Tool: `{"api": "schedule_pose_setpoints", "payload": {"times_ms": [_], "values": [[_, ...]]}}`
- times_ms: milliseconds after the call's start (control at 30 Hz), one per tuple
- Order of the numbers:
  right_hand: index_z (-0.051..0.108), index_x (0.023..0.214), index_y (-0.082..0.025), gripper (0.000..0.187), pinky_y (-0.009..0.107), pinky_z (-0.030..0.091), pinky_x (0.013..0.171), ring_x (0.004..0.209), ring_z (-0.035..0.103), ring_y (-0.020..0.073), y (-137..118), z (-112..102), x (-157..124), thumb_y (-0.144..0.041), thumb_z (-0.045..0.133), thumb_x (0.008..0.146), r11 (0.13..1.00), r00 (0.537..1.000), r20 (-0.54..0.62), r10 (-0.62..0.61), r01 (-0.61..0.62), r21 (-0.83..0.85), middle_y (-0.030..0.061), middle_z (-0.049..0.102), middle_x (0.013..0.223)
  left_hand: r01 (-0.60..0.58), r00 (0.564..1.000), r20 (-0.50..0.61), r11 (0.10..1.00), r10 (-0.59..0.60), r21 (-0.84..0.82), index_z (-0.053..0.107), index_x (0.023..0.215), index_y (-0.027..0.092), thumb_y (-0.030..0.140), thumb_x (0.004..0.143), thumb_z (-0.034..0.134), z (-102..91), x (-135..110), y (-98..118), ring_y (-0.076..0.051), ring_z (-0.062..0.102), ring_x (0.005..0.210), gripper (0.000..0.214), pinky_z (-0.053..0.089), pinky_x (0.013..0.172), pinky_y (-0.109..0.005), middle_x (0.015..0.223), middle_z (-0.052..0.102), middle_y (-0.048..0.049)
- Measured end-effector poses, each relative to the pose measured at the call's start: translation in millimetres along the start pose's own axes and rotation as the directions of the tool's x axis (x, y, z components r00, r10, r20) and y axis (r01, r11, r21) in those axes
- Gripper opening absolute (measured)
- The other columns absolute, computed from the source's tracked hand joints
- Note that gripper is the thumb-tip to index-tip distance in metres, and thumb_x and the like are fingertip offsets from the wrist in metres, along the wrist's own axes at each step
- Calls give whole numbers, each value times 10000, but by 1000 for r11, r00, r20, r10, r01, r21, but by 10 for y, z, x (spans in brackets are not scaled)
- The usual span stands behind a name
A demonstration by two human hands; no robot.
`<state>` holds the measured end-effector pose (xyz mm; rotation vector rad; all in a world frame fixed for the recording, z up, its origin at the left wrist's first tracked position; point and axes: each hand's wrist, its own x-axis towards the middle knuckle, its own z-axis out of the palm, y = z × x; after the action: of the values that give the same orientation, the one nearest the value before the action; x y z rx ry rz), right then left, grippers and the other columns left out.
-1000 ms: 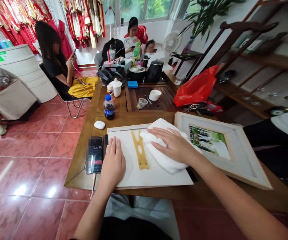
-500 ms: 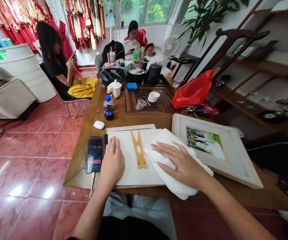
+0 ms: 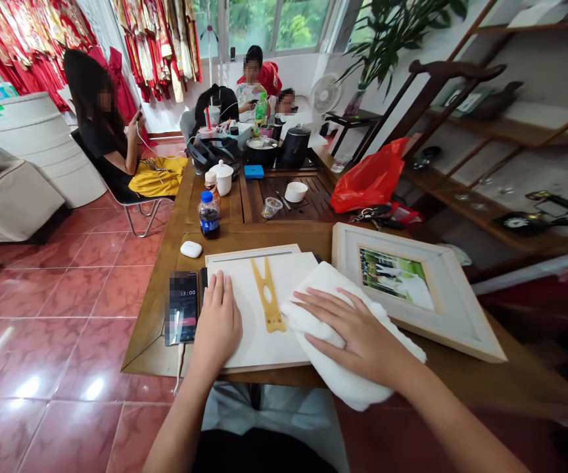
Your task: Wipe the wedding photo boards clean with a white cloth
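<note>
A white board in a thin light-wood frame lies flat on the table in front of me. My left hand rests on its left edge, fingers stretched out and holding nothing. My right hand presses a bunched white cloth onto the board's right side, with a fold between thumb and spread fingers. The cloth hides that side and hangs past the table's front edge. Between my hands lies a flat yellow forked piece with an oval hole and a small face at its near end.
A framed photo leans across the table at right. Left of the board are a phone with a cable and a white earbud case. Beyond stand a dark drink bottle, a white bowl and a red plastic bag. People sit further off.
My right hand and the cloth have slid a little towards me and to the right over the board. My left hand stays on the left edge. The view has shifted slightly.
</note>
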<state>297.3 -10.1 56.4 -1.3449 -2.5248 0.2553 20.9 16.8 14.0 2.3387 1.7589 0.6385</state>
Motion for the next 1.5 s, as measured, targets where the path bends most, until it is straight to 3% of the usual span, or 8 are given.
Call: {"api": "schedule_pose_setpoints", "payload": {"times_ms": [300, 567, 867, 1033, 1133, 1233, 1400, 1500], "values": [[573, 1421, -267, 539, 654, 316, 1154, 1431, 457, 327, 132, -19, 425, -558, 438, 988, 984, 987, -10, 163, -161, 74, 94, 551, 1506, -20, 1000, 8, 999, 20, 26, 365, 1532, 4, 118, 990, 333, -15, 11, -27, -346, 185, 1560, 555, 303, 1240, -557, 1638, 302, -247], [586, 1400, -235, 533, 646, 292, 1167, 1426, 463, 321, 270, 1, 715, -540, 430, 992, 982, 985, -70, 158, -149, 111, 102, 571, 1486, 0, 1000, -7, 1000, 0, -3, 390, 1528, 26, 175, 1031, 318, -52, 21, -36, -331, 208, 1558, 523, 329, 1230, -549, 1639, 306, -241], [580, 1416, -229, 509, 656, 297, 1160, 1389, 510, 330, 42, 11, 187, -503, 494, 995, 993, 997, -63, 33, -25, 113, 118, 615, 1435, -16, 1000, -5, 1000, 16, -11, 383, 1546, 68, 194, 1045, 327, -94, 44, -58, -313, 223, 1557, 519, 307, 1242, -545, 1644, 314, -209], [554, 1442, -248, 505, 600, 377, 1132, 1282, 611, 311, -55, -10, -163, -405, 578, 963, 984, 978, -133, -161, 170, 59, 99, 667, 1371, -45, 999, -22, 999, 45, -25, 366, 1559, 99, 192, 1044, 334, -63, 38, -104, -312, 208, 1558, 524, 317, 1228, -572, 1646, 312, -205], [475, 1496, -247, 557, 528, 454, 1084, 1187, 673, 282, -24, -28, -309, -284, 577, 950, 972, 914, -343, -216, 236, 17, 93, 703, 1313, -55, 998, -15, 998, 55, -17, 366, 1561, 107, 189, 1040, 333, -55, 46, -120, -318, 207, 1557, 528, 309, 1225, -590, 1649, 311, -197], [459, 1497, -279, 556, 530, 510, 1028, 1138, 691, 303, 49, -26, -428, -238, 549, 950, 989, 817, -573, -67, 129, 69, 90, 706, 1299, -59, 998, -5, 998, 59, -6, 374, 1558, 120, 184, 1037, 337, -61, 48, -122, -310, 229, 1553, 527, 305, 1226, -592, 1644, 327, -189], [626, 1306, -325, 358, 466, 615, 785, 960, 731, 335, 267, 58, -587, -367, 542, 960, 906, 474, -773, 422, -203, 371, 64, 746, 1131, -40, 999, -10, 999, 41, 25, 378, 1555, 114, 183, 1035, 344, -71, 16, -110, -294, 239, 1553, 526, 301, 1237, -559, 1642, 333, -190], [665, 1239, -315, 331, 458, 609, 762, 925, 727, 340, 435, 24, -595, -418, 564, 941, 883, 343, -819, 461, -270, 384, 74, 749, 1074, -39, 999, -25, 999, 40, 34, 384, 1549, 106, 176, 1027, 350, -67, -3, -111, -302, 245, 1551, 527, 303, 1233, -569, 1638, 339, -196]]}}
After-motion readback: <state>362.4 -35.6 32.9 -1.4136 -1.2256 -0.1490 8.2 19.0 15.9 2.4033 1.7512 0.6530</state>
